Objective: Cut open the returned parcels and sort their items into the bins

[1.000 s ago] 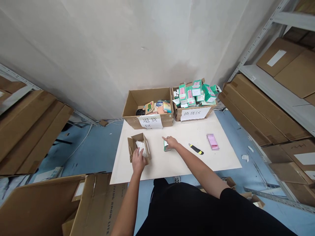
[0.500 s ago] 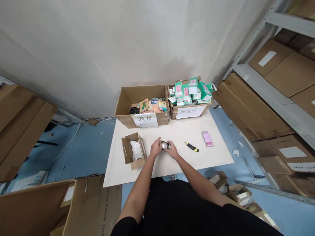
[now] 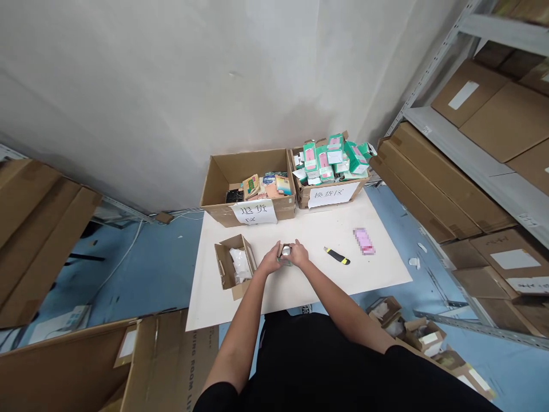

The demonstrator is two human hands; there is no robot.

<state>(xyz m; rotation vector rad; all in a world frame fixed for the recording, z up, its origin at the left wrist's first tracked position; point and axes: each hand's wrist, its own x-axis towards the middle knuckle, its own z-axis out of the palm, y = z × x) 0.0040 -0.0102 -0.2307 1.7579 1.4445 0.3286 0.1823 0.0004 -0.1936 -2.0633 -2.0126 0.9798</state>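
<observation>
Over the middle of the white table (image 3: 304, 232), both hands grip a small item with a shiny silver round part (image 3: 286, 250). Its exact kind is too small to make out. My left hand (image 3: 270, 261) closes on the left side of it, and my right hand (image 3: 299, 255) on the right. To the left stands an open cardboard box (image 3: 223, 252) with white plastic packaging (image 3: 241, 263) inside. A black and yellow utility knife (image 3: 337, 256) lies to the right of my right hand. Beyond the knife is a pixelated pink thing (image 3: 363, 241).
At the table's back stand a large carton (image 3: 218, 212) holding booklets and packets, and another carton (image 3: 358, 200) heaped with green and pink boxes; both bear handwritten paper signs. Shelving (image 3: 501, 149) with cartons rises on the right. A large carton (image 3: 171, 360) is at the lower left.
The small item has been tilted between my hands, so its silver part looks smaller and more of its lower side shows. Both hands still hold it. The view has shifted slightly.
</observation>
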